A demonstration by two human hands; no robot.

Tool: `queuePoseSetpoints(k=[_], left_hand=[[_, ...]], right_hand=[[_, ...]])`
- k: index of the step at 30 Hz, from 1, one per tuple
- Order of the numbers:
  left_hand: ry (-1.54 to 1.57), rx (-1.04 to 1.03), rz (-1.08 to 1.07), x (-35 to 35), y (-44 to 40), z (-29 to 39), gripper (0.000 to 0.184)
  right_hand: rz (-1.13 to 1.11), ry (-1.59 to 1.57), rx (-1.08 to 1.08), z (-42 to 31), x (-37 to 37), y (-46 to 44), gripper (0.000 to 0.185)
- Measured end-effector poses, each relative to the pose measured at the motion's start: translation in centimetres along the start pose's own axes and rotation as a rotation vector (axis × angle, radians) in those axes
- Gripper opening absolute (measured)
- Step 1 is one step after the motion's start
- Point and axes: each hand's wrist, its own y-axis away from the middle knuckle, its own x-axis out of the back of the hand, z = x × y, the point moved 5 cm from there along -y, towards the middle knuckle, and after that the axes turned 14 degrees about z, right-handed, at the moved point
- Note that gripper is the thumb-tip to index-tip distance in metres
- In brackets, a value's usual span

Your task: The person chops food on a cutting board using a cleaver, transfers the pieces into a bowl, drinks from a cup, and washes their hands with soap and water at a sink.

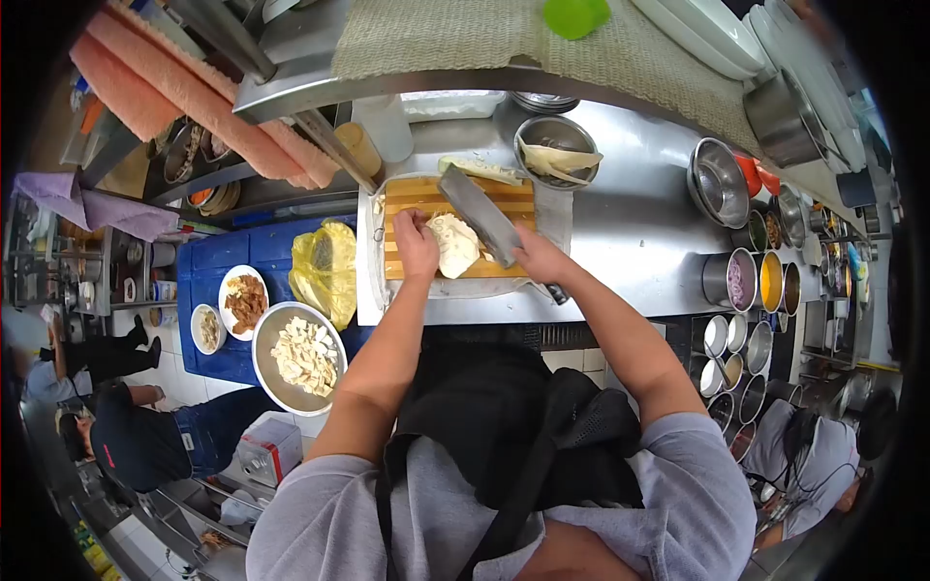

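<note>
On a striped wooden cutting board point(402, 261) lies a pale, cream-coloured food piece point(455, 244). My left hand point(417, 242) touches its left side, fingers curled and pressed together. A broad cleaver point(480, 215) slants over the right part of the board, and my right hand point(542, 259) is wrapped round it where blade and handle meet. The handle end sticks out below that hand. Behind the blade, a pale green-white piece point(484, 170) rests along the board's far edge. Small cut bits lie close to the blade.
Left of the board are a yellow plastic bag point(327, 271), a steel bowl of cut pale pieces point(300, 358) and a plate of brown food point(244, 301). A steel bowl point(557, 150) stands behind. Pots point(728, 281) stand right. Other people point(145, 436) are at both sides.
</note>
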Motion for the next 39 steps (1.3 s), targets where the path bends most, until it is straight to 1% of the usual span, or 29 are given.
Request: queuePoseSetpoints(k=[1, 3, 4, 5, 6, 7, 8, 10, 11, 12, 13, 15, 18, 19, 21, 23, 24, 26, 27, 29, 30, 31, 33, 34, 35, 36, 37, 38, 39], left_hand=[[0.005, 0.005, 0.005, 0.6, -0.3, -0.2, 0.019], [0.038, -0.111, -0.024, 1.7, -0.8, 0.7, 0.023], [0.001, -0.112, -0.045, 2.3, -0.8, 1.0, 0.029], [0.01, -0.108, -0.048, 3.0, -0.4, 1.4, 0.029], [-0.002, -0.215, -0.144, 3.5, 0.2, 3.1, 0.033], [-0.014, -0.326, -0.236, 3.9, 0.9, 4.7, 0.039], [-0.005, -0.329, -0.229, 4.5, 1.8, 6.0, 0.039], [-0.082, -0.493, -0.372, 4.6, 4.4, 8.3, 0.052], [-0.082, -0.495, -0.364, 4.9, 4.6, 8.2, 0.052], [-0.129, -0.514, -0.408, 4.7, 5.0, 7.7, 0.057], [-0.177, -0.532, -0.452, 4.2, 5.2, 7.0, 0.062], [-0.178, -0.551, -0.415, 3.6, 4.0, 5.2, 0.062], [-0.36, -0.502, -0.359, 3.9, 2.0, 4.3, 0.062], [-0.371, -0.502, -0.347, 4.3, 1.2, 4.4, 0.062], [-0.373, -0.385, -0.39, 5.4, 0.0, 4.3, 0.065], [-0.339, -0.354, -0.408, 7.1, 0.2, 5.2, 0.066], [-0.334, -0.332, -0.361, 8.2, 1.0, 4.9, 0.064], [-0.348, -0.257, -0.279, 10.5, 3.3, 4.1, 0.06], [-0.366, -0.204, -0.25, 11.8, 5.2, 3.3, 0.057], [-0.432, -0.137, -0.183, 14.2, 9.7, 0.9, 0.051], [-0.459, -0.106, -0.161, 15.4, 12.4, 0.0, 0.048], [-0.482, -0.076, -0.129, 16.6, 14.8, -0.6, 0.045], [-0.529, 0.04, -0.114, 19.6, 19.0, -1.4, 0.043], [-0.562, 0.082, -0.088, 21.5, 21.1, -0.9, 0.042], [-0.588, 0.11, -0.07, 23.3, 22.4, -0.4, 0.041], [-0.57, 0.234, -0.061, 25.5, 23.9, -1.5, 0.041], [-0.604, 0.237, -0.05, 28.1, 25.7, -2.7, 0.041], [-0.689, 0.253, -0.006, 29.8, 26.8, -1.6, 0.04], [-0.675, 0.294, 0.034, 32.1, 28.4, -2.3, 0.039]], right_hand=[[-0.004, 0.007, 0.002, 0.6, 0.3, 1.1, 0.049], [-0.026, -0.024, -0.096, 1.0, 0.7, 2.9, 0.05], [-0.023, -0.017, -0.099, 0.6, 1.0, 3.5, 0.05], [-0.034, 0.036, -0.217, 0.9, 1.4, 4.3, 0.049], [-0.045, 0.09, -0.334, 0.8, 1.9, 5.0, 0.049], [-0.04, 0.099, -0.334, 1.1, 2.0, 5.4, 0.049], [-0.044, 0.136, -0.349, 1.8, 2.0, 5.6, 0.049], [-0.045, 0.177, -0.353, 1.8, 2.4, 5.3, 0.049], [-0.024, 0.227, -0.373, 1.6, 2.7, 5.3, 0.048], [-0.002, 0.278, -0.391, 1.3, 3.1, 5.1, 0.047], [-0.001, 0.282, -0.38, 1.4, 3.0, 5.0, 0.047], [0.105, 0.228, -0.348, 1.7, 3.5, 4.8, 0.042], [0.163, 0.12, -0.307, 1.7, 4.6, 5.3, 0.041], [0.159, 0.114, -0.292, 1.9, 4.9, 5.4, 0.041], [0.193, -0.056, -0.393, 3.3, 5.8, 6.3, 0.041], [0.159, -0.083, -0.404, 6.3, 6.3, 7.3, 0.04], [0.13, -0.068, -0.38, 7.5, 6.7, 7.7, 0.039], [0.006, -0.037, -0.413, 8.6, 7.9, 8.5, 0.038], [-0.001, -0.049, -0.408, 8.7, 8.9, 8.9, 0.038], [-0.13, -0.103, -0.41, 9.5, 9.6, 10.1, 0.039], [-0.196, -0.102, -0.473, 10.1, 9.7, 10.3, 0.041], [-0.199, -0.112, -0.467, 11.1, 9.5, 10.0, 0.041], [-0.088, -0.054, -0.189, 11.7, 9.3, 8.8, 0.045], [-0.168, -0.006, -0.231, 10.3, 9.9, 7.6, 0.048], [-0.145, -0.024, -0.138, 10.6, 9.0, 6.3, 0.048], [-0.1, -0.036, -0.057, 11.1, 8.7, 5.3, 0.049], [-0.09, 0.045, -0.011, 10.5, 9.0, 4.2, 0.049], [-0.085, 0.125, 0.024, 9.7, 9.0, 3.7, 0.049], [-0.055, 0.125, -0.009, 9.1, 9.3, 3.5, 0.049]])
